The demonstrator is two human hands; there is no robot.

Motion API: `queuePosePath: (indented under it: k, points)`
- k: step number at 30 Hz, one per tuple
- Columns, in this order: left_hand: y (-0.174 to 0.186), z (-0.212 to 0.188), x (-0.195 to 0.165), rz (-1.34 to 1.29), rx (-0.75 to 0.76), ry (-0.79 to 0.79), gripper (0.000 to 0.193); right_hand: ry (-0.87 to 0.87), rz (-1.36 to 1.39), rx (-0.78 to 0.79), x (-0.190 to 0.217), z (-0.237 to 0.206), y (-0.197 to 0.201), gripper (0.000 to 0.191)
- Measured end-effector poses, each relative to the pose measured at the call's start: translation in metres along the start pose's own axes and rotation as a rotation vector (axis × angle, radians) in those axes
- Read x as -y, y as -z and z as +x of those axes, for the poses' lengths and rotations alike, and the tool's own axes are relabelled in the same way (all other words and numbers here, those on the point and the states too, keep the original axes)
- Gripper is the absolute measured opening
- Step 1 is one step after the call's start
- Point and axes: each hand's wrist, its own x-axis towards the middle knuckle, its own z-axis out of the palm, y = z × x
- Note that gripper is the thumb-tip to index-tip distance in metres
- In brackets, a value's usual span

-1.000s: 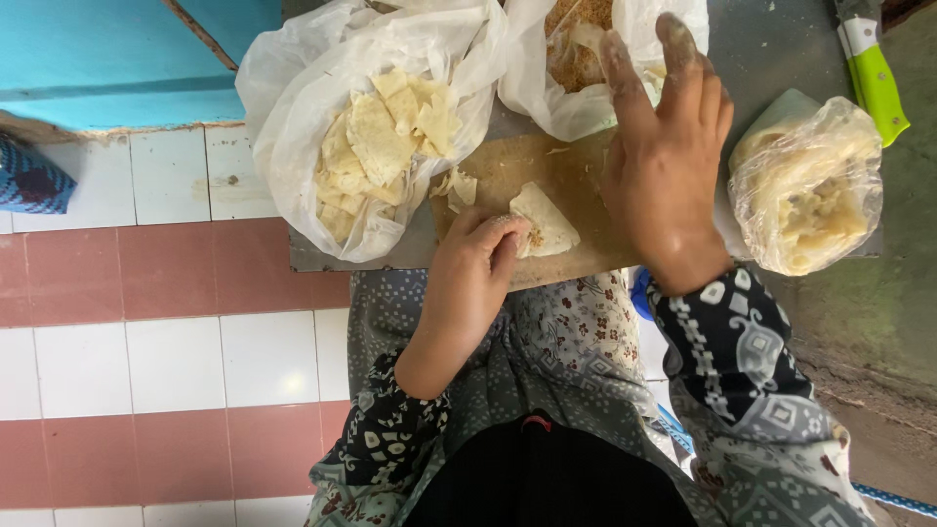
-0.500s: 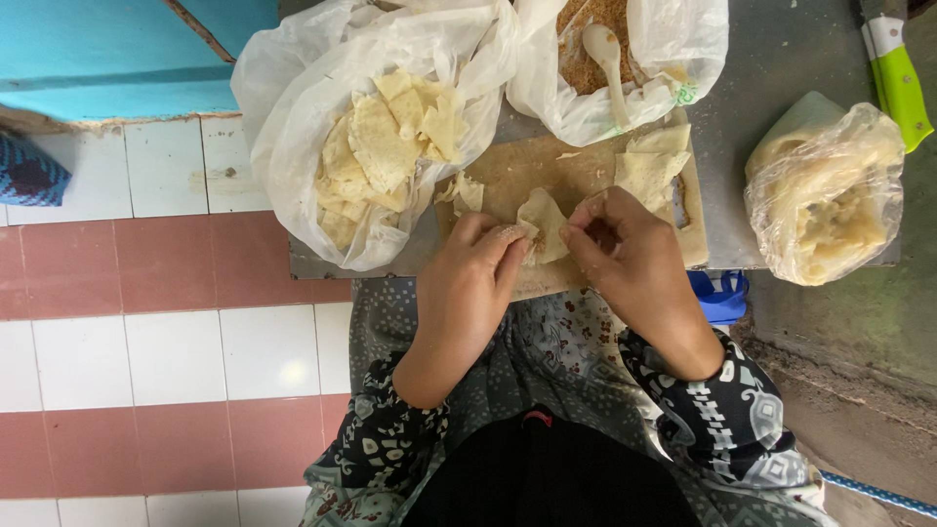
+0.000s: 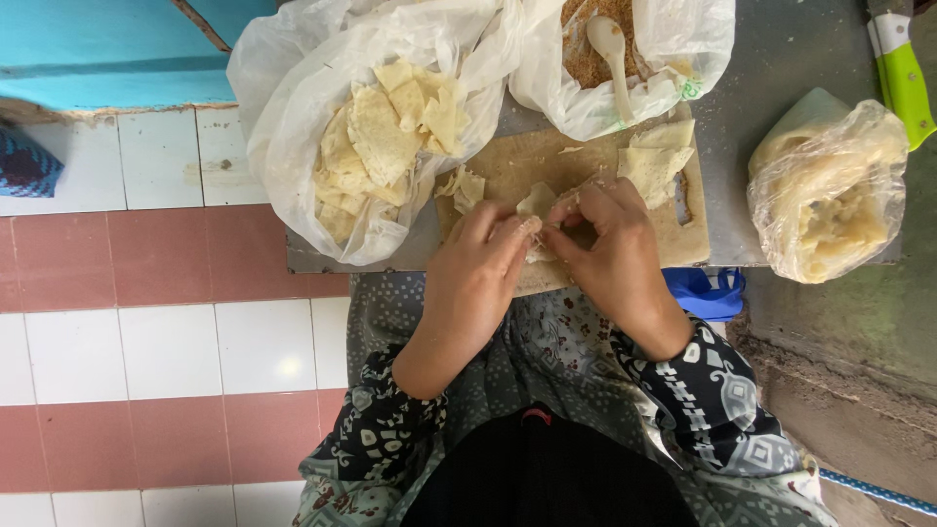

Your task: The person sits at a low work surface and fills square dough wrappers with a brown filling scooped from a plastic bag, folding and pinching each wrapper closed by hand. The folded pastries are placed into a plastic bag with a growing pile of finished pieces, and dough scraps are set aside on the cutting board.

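both hands, left hand [image 3: 478, 268] and right hand [image 3: 610, 249], pinch one dough wrapper [image 3: 536, 202] over the wooden board [image 3: 532, 161].

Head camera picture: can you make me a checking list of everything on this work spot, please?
Surface: wooden board on a grey tray, with crumbs.
Job's things: small pastry piece pinched between both hands; more cut sheets on the board.
Clutter: white bag of pastry pieces; bag of brown filling with a spoon; clear bag of dough; green-handled knife.
Hands: left hand and right hand meet at the pastry piece, fingers closed on it.
Cables: nothing seen.
Surroundings: red and white tiled floor; turquoise wall; blue thing under the tray.
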Motion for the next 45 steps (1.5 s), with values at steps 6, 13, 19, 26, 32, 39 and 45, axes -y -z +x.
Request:
queuePosePath:
  k: [6,13,19,26,32,39,45]
  points:
    - [0.005,-0.001,0.016,0.115,0.097,-0.183,0.022,0.451,-0.243,0.081,-0.002,-0.013,0.023,0.027]
    - [0.012,-0.003,0.034,0.258,0.127,-0.437,0.026,0.810,-0.636,0.103,-0.007,-0.021,0.031,0.043]
    - [0.012,0.002,0.033,0.214,0.140,-0.432,0.030,0.368,-0.122,-0.034,-0.012,-0.009,0.007,0.011]
    - [0.008,0.013,0.027,0.165,0.241,-0.314,0.013,0.239,0.006,-0.066,-0.006,-0.010,0.003,0.007]
    - [0.006,0.045,0.039,-0.122,0.463,-0.073,0.020,0.231,-0.001,0.031,-0.004,-0.003,0.010,0.015]
    - [0.014,0.041,0.035,-0.053,0.383,-0.122,0.014,0.032,0.165,0.079,-0.009,0.005,0.007,0.017]
    - [0.015,0.019,0.038,0.040,0.182,-0.297,0.020,0.414,-0.082,0.029,-0.007,-0.003,0.011,0.016]
